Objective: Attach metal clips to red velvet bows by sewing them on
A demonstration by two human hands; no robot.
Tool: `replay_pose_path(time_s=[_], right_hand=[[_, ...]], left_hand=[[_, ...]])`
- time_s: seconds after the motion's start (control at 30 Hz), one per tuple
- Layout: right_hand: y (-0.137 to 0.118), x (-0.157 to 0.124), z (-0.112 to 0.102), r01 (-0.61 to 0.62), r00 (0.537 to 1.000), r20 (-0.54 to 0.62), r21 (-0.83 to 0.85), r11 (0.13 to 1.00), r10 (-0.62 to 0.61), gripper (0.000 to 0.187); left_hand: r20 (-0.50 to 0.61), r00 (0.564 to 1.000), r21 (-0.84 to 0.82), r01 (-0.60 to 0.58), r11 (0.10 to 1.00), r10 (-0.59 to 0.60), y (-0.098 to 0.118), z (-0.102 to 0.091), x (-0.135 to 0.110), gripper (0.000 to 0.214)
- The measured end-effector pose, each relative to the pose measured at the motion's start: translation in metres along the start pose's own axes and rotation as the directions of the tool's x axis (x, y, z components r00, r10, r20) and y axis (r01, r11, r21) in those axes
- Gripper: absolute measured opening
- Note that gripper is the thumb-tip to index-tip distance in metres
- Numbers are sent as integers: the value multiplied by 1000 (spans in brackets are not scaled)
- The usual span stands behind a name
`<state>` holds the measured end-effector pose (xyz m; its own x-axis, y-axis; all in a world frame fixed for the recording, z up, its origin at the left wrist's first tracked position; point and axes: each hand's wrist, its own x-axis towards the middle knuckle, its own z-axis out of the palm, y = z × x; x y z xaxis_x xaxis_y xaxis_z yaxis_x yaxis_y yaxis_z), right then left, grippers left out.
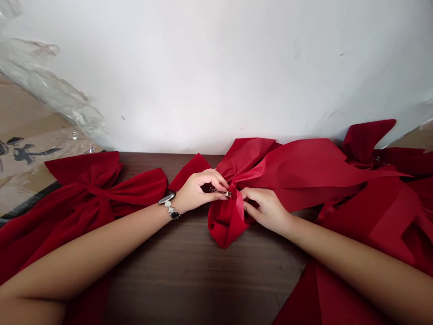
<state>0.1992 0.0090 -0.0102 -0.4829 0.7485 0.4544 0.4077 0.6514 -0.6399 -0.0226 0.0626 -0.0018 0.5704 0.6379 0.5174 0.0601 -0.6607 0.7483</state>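
The left hand point(196, 192) pinched a metal clip point(220, 193) – thumb and fingertips closed on it – while the right hand point(270, 211), thumb and forefinger nearly together, nipped the red bow point(227, 225) between both grips.

We count two hands, one left hand point(193, 193) and one right hand point(271, 211). Between them we find one metal clip point(228, 194) and one half-gathered red bow point(250, 174). To the left we see one tied red bow point(96, 192); on the right lies one heap of red fabric point(379, 216), whose overlapping pieces we cannot number. On the left wrist we tally one watch point(167, 198) and one bracelet point(172, 210), and on that hand one ring point(206, 172). Beneath everything we have one counter point(169, 280), and behind it one white surface point(216, 72).
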Motion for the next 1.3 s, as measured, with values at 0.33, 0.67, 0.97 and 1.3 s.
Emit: replay_pose_path(time_s=[0.33, 0.67, 0.97, 1.3], right_hand=[[5, -2, 0, 206, 971, -59, -300, 932, -233, 12], [-4, -2, -5, 414, 867, -15, -535, 736, -498, 16], [-10, 6, 1, 417, 894, 86, -518, 747, -440, 16], [-22, 7, -4, 524, 808, 69, -535, 662, -585, 15]], left_hand=[[-132, 990, 281, 94, 955, -58, 7, 2, -2, 34], [178, 913, -24, 377, 926, -367, 12, 11, -4, 55], [186, 763, -505, 615, 606, -619, 2, 6, 1, 35], [189, 811, -456, 572, 682, -554, 10, 5, 6, 30]])
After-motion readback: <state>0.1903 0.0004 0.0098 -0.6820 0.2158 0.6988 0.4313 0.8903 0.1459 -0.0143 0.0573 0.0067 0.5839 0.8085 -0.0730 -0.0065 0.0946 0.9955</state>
